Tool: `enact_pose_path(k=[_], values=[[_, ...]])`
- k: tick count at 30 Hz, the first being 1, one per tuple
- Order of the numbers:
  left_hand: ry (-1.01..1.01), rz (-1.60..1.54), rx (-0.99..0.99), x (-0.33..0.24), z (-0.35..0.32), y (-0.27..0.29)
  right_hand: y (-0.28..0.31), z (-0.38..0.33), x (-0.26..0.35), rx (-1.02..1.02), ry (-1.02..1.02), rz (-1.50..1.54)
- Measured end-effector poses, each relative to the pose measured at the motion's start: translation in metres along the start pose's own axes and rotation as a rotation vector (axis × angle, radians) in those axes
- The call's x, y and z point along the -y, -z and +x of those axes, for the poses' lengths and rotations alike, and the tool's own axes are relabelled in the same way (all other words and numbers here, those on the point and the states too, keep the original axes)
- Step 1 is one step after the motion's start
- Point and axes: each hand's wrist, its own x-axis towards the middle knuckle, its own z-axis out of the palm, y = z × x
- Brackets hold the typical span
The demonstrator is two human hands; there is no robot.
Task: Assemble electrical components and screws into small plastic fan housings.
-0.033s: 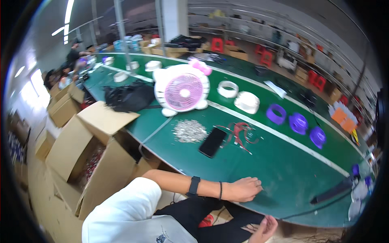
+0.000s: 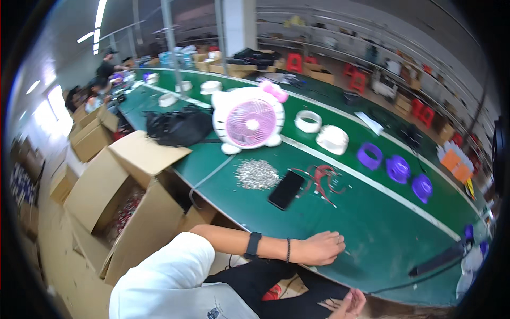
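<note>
My left forearm, with a dark band and a beaded bracelet, lies along the near edge of the green table. My left hand [image 2: 321, 248] rests on the tabletop with its fingers loosely curled and nothing visible in them. Below the edge, over my lap, my right hand [image 2: 349, 305] is partly cut off by the frame; its fingers are loosely apart and hold nothing visible. Beyond the left hand lies a dark phone [image 2: 286, 190]. Beside it are a heap of small metallic pieces [image 2: 257, 174] and a bunch of red wires [image 2: 322, 178].
A white and pink cat-shaped fan [image 2: 249, 122] stands behind the heap. White rings [image 2: 308, 122] and purple rings [image 2: 370, 156] line the green strip. An open cardboard box [image 2: 154, 223] stands at left, a black tool with a cable [image 2: 438, 260] at right. People sit far left.
The view has turned slightly left, so the table's things appear farther right. Both hands keep nearly the same pose; the right one sits slightly lower in the picture.
</note>
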Motion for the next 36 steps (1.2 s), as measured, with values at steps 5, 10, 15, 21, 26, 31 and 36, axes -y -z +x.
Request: enact_pose_path(k=[5, 10, 15, 21, 26, 31, 36], values=[[0.397, 0.131, -0.292, 0.085, -0.079, 0.116, -0.007, 0.025, -0.042, -0.152, 0.197, 0.227], [0.489, 0.413, -0.853, 0.059, -0.128, 0.229, -0.013, 0.035, -0.042, -0.313, 0.463, 0.069], [0.422, 0.318, -1.048, 0.028, -0.127, 0.24, -0.017, 0.051, -0.028, -0.499, 0.766, -0.091], [0.351, -0.167, -0.47, 0.11, -0.05, 0.166, 0.059, 0.1, -0.066, 0.061, 0.811, -0.008], [0.322, 0.175, -0.312, 0.219, 0.055, 0.122, 0.051, 0.072, -0.013, -0.104, 0.668, -0.112], [0.713, 0.271, -0.198, 0.364, 0.083, 0.084, 0.002, 0.044, 0.047, -0.218, 0.531, -0.162], [0.696, 0.464, -0.157, 0.4, 0.109, 0.072, -0.005, 0.031, 0.074, -0.366, 0.346, -0.176]])
